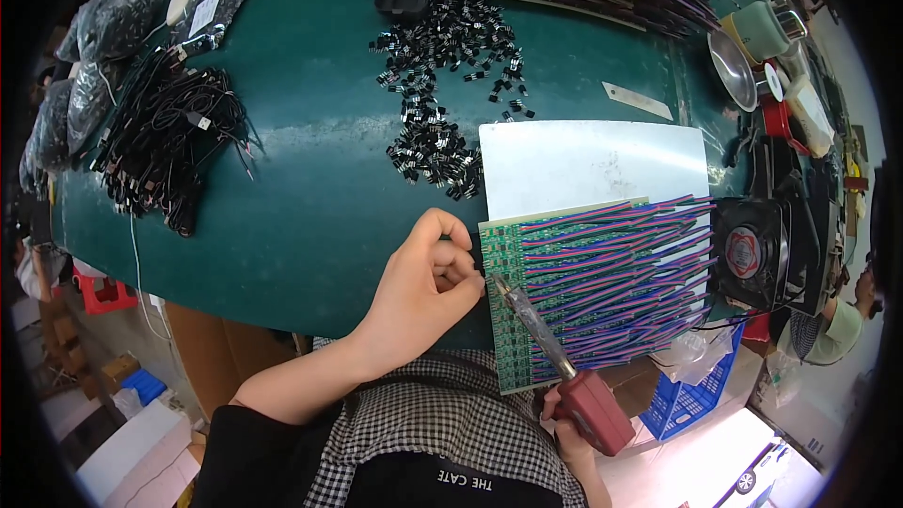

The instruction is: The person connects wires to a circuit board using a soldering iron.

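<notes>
The right hand (564, 414) grips the red soldering iron (564, 357) with its tip at the board's 9 o'clock edge, the left hand (423, 282) pinches something tiny there, and the green board (508, 357) already has many wires, so lots looks done

Colours and patterns at the soldering bench

Table top (310, 198): dark teal green. Circuit board panel (513, 320): green, crossed by wire bundles (621, 273) striped red, blue, green and black. Soldering iron (564, 372): dark red handle, silver-grey shaft. Sheet (593, 160) under the panel: white. Small components (442, 85): black with silver legs. Cable heap (169, 141): black. Small fan (748, 249): black frame, red hub label. Garment (442, 428) at the lower edge: black-and-white check. Crate (691, 390): blue. Stool (103, 293): red.
</notes>
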{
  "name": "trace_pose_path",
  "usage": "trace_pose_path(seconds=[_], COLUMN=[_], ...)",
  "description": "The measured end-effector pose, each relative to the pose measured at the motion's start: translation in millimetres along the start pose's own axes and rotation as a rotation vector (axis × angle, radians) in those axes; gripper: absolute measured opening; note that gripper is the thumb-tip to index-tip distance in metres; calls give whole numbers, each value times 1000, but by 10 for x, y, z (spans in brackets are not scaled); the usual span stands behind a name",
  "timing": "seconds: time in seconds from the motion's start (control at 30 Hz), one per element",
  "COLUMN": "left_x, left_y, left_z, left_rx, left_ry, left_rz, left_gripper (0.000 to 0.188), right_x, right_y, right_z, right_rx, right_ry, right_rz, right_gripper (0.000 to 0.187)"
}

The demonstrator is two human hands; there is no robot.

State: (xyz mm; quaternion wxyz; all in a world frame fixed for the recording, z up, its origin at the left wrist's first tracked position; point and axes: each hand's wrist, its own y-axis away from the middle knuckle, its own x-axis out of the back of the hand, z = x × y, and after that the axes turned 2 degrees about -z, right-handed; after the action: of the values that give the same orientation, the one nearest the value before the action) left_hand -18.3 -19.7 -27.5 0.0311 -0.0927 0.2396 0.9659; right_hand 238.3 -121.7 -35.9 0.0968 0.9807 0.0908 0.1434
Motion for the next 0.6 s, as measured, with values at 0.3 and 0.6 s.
trace_pose_path(seconds=[0.3,0.6], left_x=[3,6], left_y=[-15,-16], left_z=[-2,-18], left_rx=[-6,-10], left_ry=[1,-2], left_rz=[-8,2], left_gripper=[28,27], right_x=[95,27], right_y=[140,84], right_z=[261,106], right_rx=[28,-37], right_ry=[46,-7], right_rz=[-20,-36], right_gripper=[42,44])
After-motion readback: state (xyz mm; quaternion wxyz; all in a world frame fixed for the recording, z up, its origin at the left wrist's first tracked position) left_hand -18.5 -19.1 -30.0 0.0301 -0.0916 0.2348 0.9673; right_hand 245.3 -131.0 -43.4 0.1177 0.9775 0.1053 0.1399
